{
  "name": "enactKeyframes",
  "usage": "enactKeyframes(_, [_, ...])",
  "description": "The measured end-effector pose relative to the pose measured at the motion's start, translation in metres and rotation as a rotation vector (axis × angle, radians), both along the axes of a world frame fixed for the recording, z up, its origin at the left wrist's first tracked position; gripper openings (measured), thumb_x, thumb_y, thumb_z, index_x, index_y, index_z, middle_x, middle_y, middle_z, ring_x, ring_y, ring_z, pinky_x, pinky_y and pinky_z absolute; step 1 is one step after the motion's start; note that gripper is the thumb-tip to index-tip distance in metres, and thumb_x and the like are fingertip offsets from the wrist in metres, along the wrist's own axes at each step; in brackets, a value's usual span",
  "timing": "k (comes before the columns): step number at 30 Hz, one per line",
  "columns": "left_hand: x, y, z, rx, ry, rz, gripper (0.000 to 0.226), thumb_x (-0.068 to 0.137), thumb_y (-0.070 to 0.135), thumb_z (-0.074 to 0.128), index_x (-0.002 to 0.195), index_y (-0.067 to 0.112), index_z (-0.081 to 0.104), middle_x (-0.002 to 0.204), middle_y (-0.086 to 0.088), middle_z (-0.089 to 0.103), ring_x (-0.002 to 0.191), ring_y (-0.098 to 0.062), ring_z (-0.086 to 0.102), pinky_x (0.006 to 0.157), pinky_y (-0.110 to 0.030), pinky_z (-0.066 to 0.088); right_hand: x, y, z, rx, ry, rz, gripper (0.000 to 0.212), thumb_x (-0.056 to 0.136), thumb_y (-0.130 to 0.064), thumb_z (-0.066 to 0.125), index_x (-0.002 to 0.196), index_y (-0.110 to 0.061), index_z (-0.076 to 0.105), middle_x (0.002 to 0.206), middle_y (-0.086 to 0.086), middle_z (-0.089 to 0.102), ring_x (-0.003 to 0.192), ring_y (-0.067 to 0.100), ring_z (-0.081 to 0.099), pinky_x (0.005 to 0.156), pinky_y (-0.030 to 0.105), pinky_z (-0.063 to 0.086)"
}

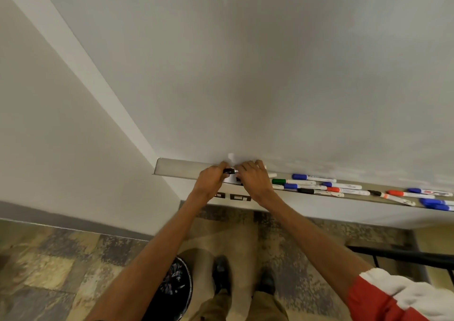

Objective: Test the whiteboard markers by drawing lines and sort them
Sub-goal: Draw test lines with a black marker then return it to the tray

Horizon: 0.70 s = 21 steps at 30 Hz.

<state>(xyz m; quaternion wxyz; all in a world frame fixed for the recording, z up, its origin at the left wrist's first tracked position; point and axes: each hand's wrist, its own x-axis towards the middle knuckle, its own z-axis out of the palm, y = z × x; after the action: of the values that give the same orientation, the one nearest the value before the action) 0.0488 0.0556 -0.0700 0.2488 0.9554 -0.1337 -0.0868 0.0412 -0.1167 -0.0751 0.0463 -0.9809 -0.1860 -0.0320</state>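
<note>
1. Along the bottom edge of the whiteboard (270,62) runs a grey marker tray (177,168). Both hands meet over the tray near its left end.
2. Left hand (210,181): its fingers pinch the black cap of the held marker (229,171), just above the tray's front edge.
3. Right hand (255,180): its fingers curl over the white barrel of the same marker. The back of the hand hides most of the barrel. The two hands are nearly touching.
4. Right of the hands, loose markers lie flat along the tray, mostly lengthwise:
   - a green-capped marker (292,181), nearest the right hand;
   - a blue-capped marker (312,178) by the tray's back edge;
   - a red-capped marker (348,191) toward the middle;
   - a black-capped marker (319,192) at the front edge.
5. Toward the tray's right end lie more markers with red, black and blue caps, among them a blue pair (434,204) at the frame's edge.
6. On the floor (49,259), below the left forearm, stands a black round bin (175,286) with small marker-like items inside; they are too blurred to identify.
7. At the frame's lower right corner, a red and white sleeve (393,301) covers the right upper arm.
</note>
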Motion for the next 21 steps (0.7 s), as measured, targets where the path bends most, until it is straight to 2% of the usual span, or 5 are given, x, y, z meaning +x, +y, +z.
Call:
enactKeyframes(5, [0.001, 0.012, 0.008, -0.060, 0.035, -0.127, 0.022, 0.104, 0.019, 0.047, 0.125, 0.015, 0.052, 0.120, -0.011, 0.067, 0.104, -0.028, 0.065, 0.093, -0.038, 0.054, 0.001, -0.006, 0.011, 0.025, 0.036, 0.173, 0.025, 0.096, -0.016, 0.060, 0.118, -0.006, 0.063, 0.109, 0.016, 0.070, 0.093, 0.031, 0.068, 0.087, 0.040, 0.048])
enactKeyframes(9, [-0.002, 0.008, 0.020, -0.079, 0.022, -0.156, 0.029, 0.105, 0.014, 0.043, 0.134, 0.012, 0.051, 0.130, -0.012, 0.061, 0.110, -0.028, 0.062, 0.097, -0.039, 0.051, 0.002, -0.002, 0.027, 0.063, 0.130, 0.147, 0.030, 0.102, -0.018, 0.050, 0.129, -0.006, 0.055, 0.119, 0.015, 0.063, 0.098, 0.031, 0.065, 0.084, 0.039, 0.052])
enactKeyframes(14, [-0.002, 0.002, 0.033, -0.008, 0.004, -0.263, 0.030, 0.105, 0.014, 0.045, 0.133, 0.010, 0.053, 0.133, -0.012, 0.059, 0.113, -0.028, 0.061, 0.099, -0.034, 0.048, -0.004, -0.014, 0.041, 0.007, 0.133, 0.120, 0.031, 0.103, -0.032, 0.045, 0.119, -0.010, 0.057, 0.104, 0.011, 0.070, 0.081, 0.027, 0.066, 0.074, 0.035, 0.051])
enactKeyframes(18, [-0.001, -0.007, 0.046, -0.014, -0.012, -0.304, 0.029, 0.104, 0.011, 0.047, 0.132, 0.008, 0.054, 0.131, -0.013, 0.061, 0.114, -0.028, 0.061, 0.101, -0.035, 0.048, -0.005, -0.025, 0.050, -0.002, 0.111, 0.077, 0.031, 0.102, -0.036, 0.046, 0.111, -0.011, 0.062, 0.098, 0.008, 0.072, 0.078, 0.026, 0.066, 0.075, 0.034, 0.052])
enactKeyframes(21, [-0.004, -0.017, 0.056, 0.008, -0.027, -0.340, 0.031, 0.103, 0.009, 0.048, 0.134, 0.008, 0.053, 0.132, -0.014, 0.060, 0.114, -0.029, 0.061, 0.100, -0.036, 0.049, -0.012, -0.035, 0.057, 0.043, 0.123, 0.030, 0.040, 0.103, -0.043, 0.041, 0.111, -0.011, 0.064, 0.099, 0.009, 0.073, 0.081, 0.026, 0.067, 0.077, 0.034, 0.052])
